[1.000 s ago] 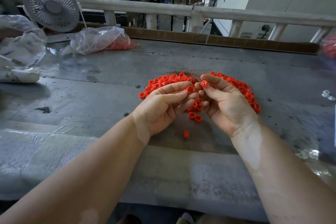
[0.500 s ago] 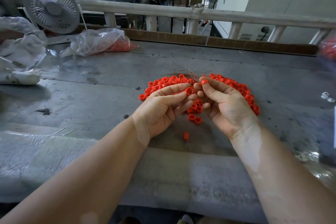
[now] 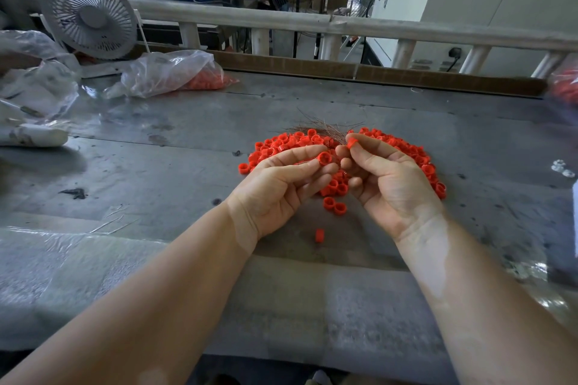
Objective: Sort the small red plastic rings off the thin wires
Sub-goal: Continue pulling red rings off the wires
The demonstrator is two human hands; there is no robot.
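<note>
A pile of small red plastic rings (image 3: 281, 144) lies on the grey table (image 3: 156, 166), with a tuft of thin wires (image 3: 322, 126) at its far edge. My left hand (image 3: 281, 187) is palm up over the pile and pinches one red ring (image 3: 324, 158) at its fingertips. My right hand (image 3: 384, 178) is beside it, fingertips almost touching, and holds another red ring (image 3: 352, 143) between thumb and forefinger. One stray ring (image 3: 319, 235) lies on the table nearer to me, and a pair (image 3: 334, 205) lies between my hands.
A clear plastic bag with red rings (image 3: 175, 72) lies at the back left, next to a white fan (image 3: 89, 14). More crumpled plastic (image 3: 34, 87) covers the far left. A white railing (image 3: 344, 25) borders the table's far side. Small white parts (image 3: 563, 167) lie at the right.
My right hand has lifted its ring slightly up and away from the left fingertips. My left hand keeps its ring and has barely moved.
</note>
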